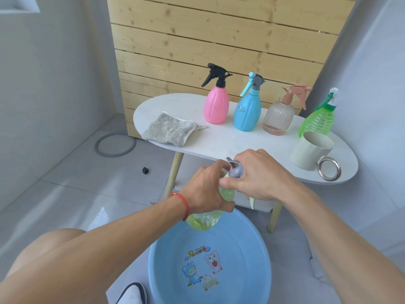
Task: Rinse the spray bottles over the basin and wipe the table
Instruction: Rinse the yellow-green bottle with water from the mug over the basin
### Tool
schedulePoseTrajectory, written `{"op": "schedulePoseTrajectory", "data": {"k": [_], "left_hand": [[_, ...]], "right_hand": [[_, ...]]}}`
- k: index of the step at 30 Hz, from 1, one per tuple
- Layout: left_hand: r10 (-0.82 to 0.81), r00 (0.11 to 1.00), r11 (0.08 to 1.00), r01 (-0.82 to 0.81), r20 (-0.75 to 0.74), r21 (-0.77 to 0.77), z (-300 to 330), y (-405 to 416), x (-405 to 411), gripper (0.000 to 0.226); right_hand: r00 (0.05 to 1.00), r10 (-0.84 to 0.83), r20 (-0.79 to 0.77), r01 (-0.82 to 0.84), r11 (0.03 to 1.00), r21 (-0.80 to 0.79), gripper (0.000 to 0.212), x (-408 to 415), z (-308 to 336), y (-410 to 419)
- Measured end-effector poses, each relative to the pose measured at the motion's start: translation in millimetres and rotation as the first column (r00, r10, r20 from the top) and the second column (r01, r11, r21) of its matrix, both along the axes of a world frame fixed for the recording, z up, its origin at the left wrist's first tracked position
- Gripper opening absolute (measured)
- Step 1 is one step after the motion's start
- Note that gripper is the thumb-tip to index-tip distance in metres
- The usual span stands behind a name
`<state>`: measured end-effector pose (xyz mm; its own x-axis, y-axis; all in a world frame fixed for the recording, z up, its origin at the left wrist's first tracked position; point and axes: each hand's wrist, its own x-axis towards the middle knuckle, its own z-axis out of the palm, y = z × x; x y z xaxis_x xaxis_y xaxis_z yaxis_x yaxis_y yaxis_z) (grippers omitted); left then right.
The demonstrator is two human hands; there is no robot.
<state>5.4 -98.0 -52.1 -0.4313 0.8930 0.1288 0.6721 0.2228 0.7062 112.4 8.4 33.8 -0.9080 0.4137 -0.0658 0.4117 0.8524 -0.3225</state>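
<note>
In the head view, the step in hand looks like unscrewing the spray head (234, 170) from the yellow-green bottle (205, 219), which is held over the far rim of the blue basin (258, 249). To do it well, I judge the left hand (205, 189) should clamp the body firm and keep it upright above the basin so any spill drops inside, while the right hand (258, 175) turns the collar rather than the trigger, then lifts the dip tube straight out. The left hand wraps the bottle's upper body, fingers curled round it, forearm coming in from the lower left with a red string at the wrist. The right hand grasps the grey head from above, thumb toward the left hand, forearm reaching in from the lower right. On the table (221, 137) behind stand 4 more bottles: pink (216, 106), blue (247, 113), clear (277, 117), green (317, 121), with a cloth (169, 130) at the left and a cup (310, 150) at the right.
</note>
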Motion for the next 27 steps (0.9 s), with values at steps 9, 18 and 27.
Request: {"op": "schedulePoseTrajectory", "data": {"k": [9,18,27], "left_hand": [[0.261,0.965,0.953,-0.262,0.025,0.153,15,-4,5,0.067],[0.503,0.85,0.85,-0.453,-0.158,0.27,47,0,-42,0.069],[0.528,0.843,0.808,-0.535,0.099,0.247,131,10,-153,0.056]], "right_hand": [[0.99,-0.13,0.047,0.133,0.989,-0.069,0.04,-28,44,3],[0.979,-0.202,0.009,0.17,0.797,-0.579,0.031,-76,117,26],[0.881,-0.334,-0.335,0.124,0.846,-0.518,0.027,-142,42,69]]}}
